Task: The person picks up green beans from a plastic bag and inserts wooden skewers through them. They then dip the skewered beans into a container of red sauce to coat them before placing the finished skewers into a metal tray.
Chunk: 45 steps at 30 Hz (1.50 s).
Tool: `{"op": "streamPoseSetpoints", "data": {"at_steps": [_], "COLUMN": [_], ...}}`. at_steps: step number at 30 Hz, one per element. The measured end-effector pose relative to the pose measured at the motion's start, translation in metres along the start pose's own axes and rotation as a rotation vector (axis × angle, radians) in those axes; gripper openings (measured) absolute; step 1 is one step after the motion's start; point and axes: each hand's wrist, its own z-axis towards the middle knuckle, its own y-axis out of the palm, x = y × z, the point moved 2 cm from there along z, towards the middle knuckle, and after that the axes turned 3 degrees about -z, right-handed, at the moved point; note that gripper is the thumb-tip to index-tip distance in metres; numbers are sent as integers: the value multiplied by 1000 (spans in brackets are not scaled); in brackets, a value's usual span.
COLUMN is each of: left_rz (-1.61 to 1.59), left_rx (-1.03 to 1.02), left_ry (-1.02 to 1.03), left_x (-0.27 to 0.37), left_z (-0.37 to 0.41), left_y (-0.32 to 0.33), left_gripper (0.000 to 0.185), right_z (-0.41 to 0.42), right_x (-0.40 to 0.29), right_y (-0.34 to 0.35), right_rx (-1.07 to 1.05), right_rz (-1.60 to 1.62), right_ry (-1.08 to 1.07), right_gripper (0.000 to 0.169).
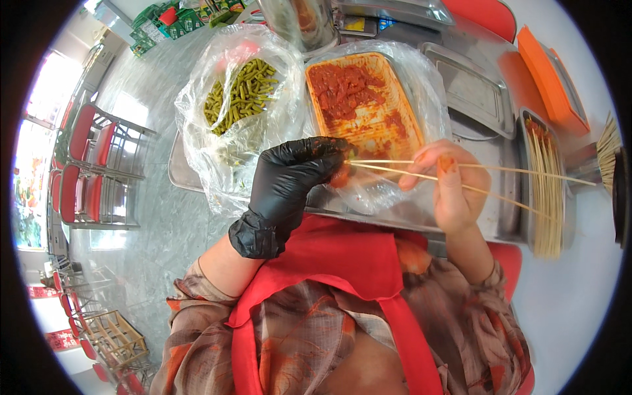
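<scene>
My left hand [298, 185], in a black disposable glove, pinches a small piece of red-coated food [339, 177] with a bit of green at its top. Two thin bamboo skewers [513, 169] run from that food through the bare fingers of my right hand [459, 182], which grips them. Reddish sauce stains the right thumb. Behind the hands, an orange-stained tray [395, 106] holds marinated red meat strips [345, 89]. Cut green beans [242, 94] lie in a clear plastic bag [192, 118] to its left.
At right, a metal tray [525, 148] holds several loaded skewers [545, 192], their sticks towards me. An empty-looking steel tray [476, 94], an orange container [553, 84] and a holder of bare skewers [610, 143] stand around it. A metal pot [301, 24] is at the back.
</scene>
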Motion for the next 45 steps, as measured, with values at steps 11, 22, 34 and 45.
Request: {"op": "streamPoseSetpoints", "data": {"at_steps": [11, 22, 34, 45], "left_rz": [121, 226, 242, 56], "left_rx": [47, -19, -27, -93], "left_ry": [131, 164, 132, -162], "left_x": [-4, -3, -1, -3], "left_z": [1, -5, -6, -3], "left_y": [10, 20, 25, 18], "left_gripper": [20, 37, 40, 33], "right_z": [1, 5, 4, -2], "right_x": [5, 12, 16, 10], "right_y": [20, 3, 6, 3], "right_rx": [30, 119, 77, -1], "right_rz": [202, 388, 330, 226], "right_ry": [170, 476, 465, 152], "right_gripper": [25, 28, 26, 27]}}
